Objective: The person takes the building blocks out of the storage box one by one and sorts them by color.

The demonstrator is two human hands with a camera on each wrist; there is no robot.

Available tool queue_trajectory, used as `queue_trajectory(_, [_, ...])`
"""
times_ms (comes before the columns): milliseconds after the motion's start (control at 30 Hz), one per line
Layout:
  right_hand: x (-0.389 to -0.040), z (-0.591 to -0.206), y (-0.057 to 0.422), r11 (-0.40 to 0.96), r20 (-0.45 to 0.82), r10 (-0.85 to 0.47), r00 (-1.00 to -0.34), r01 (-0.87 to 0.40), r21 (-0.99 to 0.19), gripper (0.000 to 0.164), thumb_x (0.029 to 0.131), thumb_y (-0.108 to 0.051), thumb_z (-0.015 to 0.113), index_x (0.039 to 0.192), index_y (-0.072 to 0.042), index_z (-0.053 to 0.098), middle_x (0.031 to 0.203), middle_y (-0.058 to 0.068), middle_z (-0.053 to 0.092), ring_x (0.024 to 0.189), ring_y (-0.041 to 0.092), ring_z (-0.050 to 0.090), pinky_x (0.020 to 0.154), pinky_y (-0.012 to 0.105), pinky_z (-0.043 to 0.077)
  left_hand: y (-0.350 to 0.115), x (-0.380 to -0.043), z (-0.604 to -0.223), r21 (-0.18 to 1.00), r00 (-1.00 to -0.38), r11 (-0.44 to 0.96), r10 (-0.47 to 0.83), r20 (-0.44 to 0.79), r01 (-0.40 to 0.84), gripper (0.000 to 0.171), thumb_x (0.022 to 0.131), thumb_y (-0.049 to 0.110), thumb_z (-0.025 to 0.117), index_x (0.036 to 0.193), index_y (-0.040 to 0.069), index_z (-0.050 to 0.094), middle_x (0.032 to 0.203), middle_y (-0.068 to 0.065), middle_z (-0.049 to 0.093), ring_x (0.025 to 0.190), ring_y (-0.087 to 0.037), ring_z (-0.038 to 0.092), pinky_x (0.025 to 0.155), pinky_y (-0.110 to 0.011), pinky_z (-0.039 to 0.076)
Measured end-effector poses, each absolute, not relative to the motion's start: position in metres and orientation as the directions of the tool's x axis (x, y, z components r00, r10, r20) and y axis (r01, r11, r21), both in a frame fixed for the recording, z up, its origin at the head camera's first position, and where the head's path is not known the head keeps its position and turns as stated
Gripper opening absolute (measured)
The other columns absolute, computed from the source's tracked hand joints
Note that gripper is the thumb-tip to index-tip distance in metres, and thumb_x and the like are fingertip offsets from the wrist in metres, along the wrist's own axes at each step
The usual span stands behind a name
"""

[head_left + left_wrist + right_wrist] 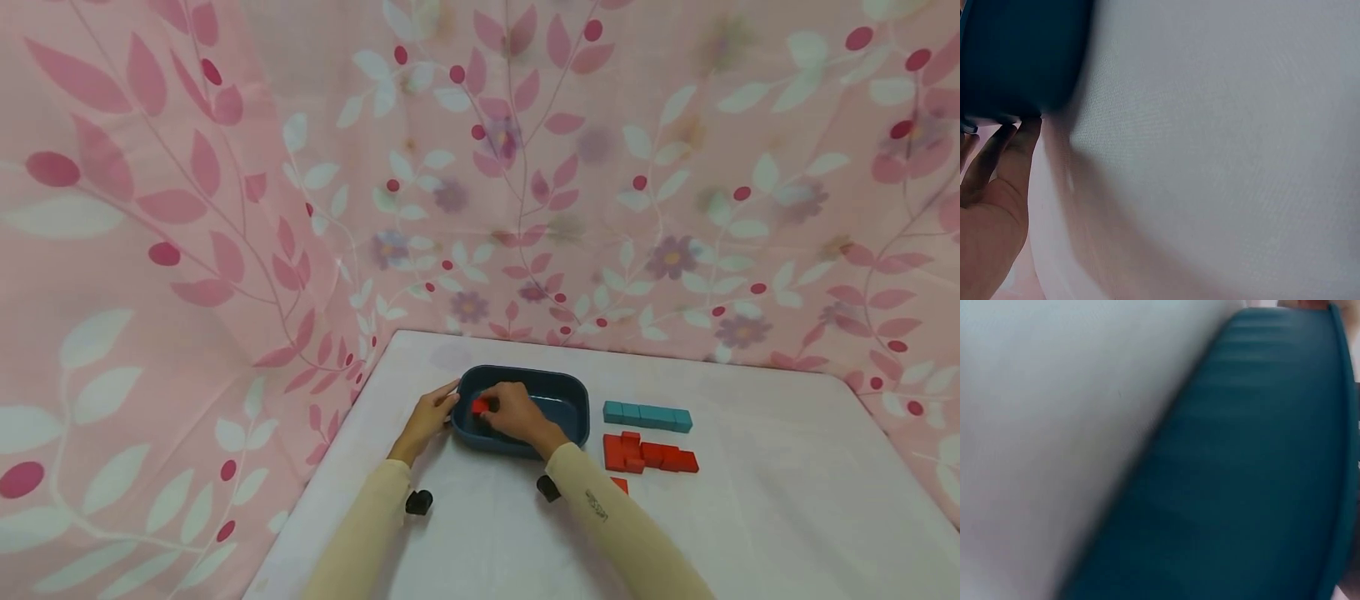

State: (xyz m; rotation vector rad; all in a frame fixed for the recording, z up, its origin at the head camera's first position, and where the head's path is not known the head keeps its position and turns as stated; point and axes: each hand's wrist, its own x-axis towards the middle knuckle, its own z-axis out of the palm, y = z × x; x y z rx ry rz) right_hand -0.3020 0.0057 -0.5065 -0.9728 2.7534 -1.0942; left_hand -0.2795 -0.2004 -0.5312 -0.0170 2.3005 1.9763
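A dark blue rectangular tub stands on the white-covered table in the head view. My right hand reaches over its near rim and pinches a small red block between thumb and fingers, toward the tub's left end. My left hand rests against the tub's left side with fingers fairly straight. In the left wrist view, the fingertips of the left hand touch the end of the tub. Mostly the outer wall of the tub fills the right wrist view; the pinch is not clear there.
Right of the tub lies a row of teal blocks. Nearer is a group of red blocks, some stacked. Another red block is partly hidden by the right sleeve. Pink floral cloth hangs behind and at the left.
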Motion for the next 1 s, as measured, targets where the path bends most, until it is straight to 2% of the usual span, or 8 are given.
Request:
queue_trajectory(200, [-0.297, -0.494, 0.026, 0.545, 0.248, -0.548, -0.799, -0.566, -0.619, 0.03, 0.086, -0.012, 0.076, 0.115, -0.006, 0.072, 0.104, 0.004, 0.069, 0.09, 0.013, 0.06, 0.083, 0.029, 0.053, -0.2, -0.28, -0.531, 0.985, -0.994, 0.149, 0.057, -0.095, -0.086, 0.045, 0.102, 0.017, 0.053, 0.146, 0.013, 0.047, 0.14, -0.019, 0.051, 0.12, -0.032, 0.055, 0.089, -0.045, 0.052])
queue_trajectory(333, [-0.291, -0.485, 0.046, 0.543, 0.264, -0.548, -0.794, -0.577, -0.61, 0.032, 0.086, -0.013, 0.076, 0.117, -0.007, 0.072, 0.106, 0.003, 0.069, 0.095, 0.014, 0.061, 0.086, 0.032, 0.054, -0.2, -0.282, -0.537, 0.988, -0.996, 0.131, 0.045, -0.083, -0.077, 0.044, 0.102, 0.017, 0.054, 0.145, 0.014, 0.049, 0.137, -0.019, 0.054, 0.116, -0.029, 0.058, 0.086, -0.042, 0.054])
queue_trajectory(667, [-0.28, -0.458, 0.104, 0.562, 0.327, -0.546, -0.772, -0.626, -0.541, 0.035, 0.085, -0.009, 0.077, 0.118, -0.001, 0.069, 0.108, 0.006, 0.07, 0.099, 0.02, 0.065, 0.085, 0.035, 0.054, -0.199, -0.283, -0.53, 0.985, -0.997, 0.163, 0.045, -0.062, -0.054, 0.043, 0.102, 0.017, 0.053, 0.145, 0.014, 0.049, 0.134, -0.019, 0.057, 0.115, -0.031, 0.059, 0.085, -0.041, 0.054])
queue_trajectory(833, [-0.269, -0.453, 0.132, 0.596, 0.29, -0.527, -0.799, -0.59, -0.544, 0.035, 0.083, -0.01, 0.078, 0.117, -0.002, 0.07, 0.104, 0.004, 0.069, 0.095, 0.019, 0.065, 0.082, 0.035, 0.055, -0.199, -0.284, -0.531, 0.98, -0.997, 0.188, 0.032, -0.073, -0.065, 0.043, 0.102, 0.018, 0.053, 0.145, 0.016, 0.05, 0.134, -0.018, 0.057, 0.114, -0.028, 0.058, 0.083, -0.038, 0.054])
queue_trajectory(1000, [-0.258, -0.455, 0.16, 0.624, 0.22, -0.502, -0.837, -0.526, -0.578, 0.035, 0.082, -0.01, 0.08, 0.115, -0.002, 0.071, 0.101, 0.003, 0.069, 0.093, 0.024, 0.066, 0.08, 0.041, 0.056, -0.201, -0.283, -0.535, 0.982, -0.995, 0.173, 0.036, -0.088, -0.08, 0.043, 0.102, 0.017, 0.053, 0.145, 0.016, 0.049, 0.136, -0.016, 0.056, 0.117, -0.026, 0.056, 0.086, -0.04, 0.053])
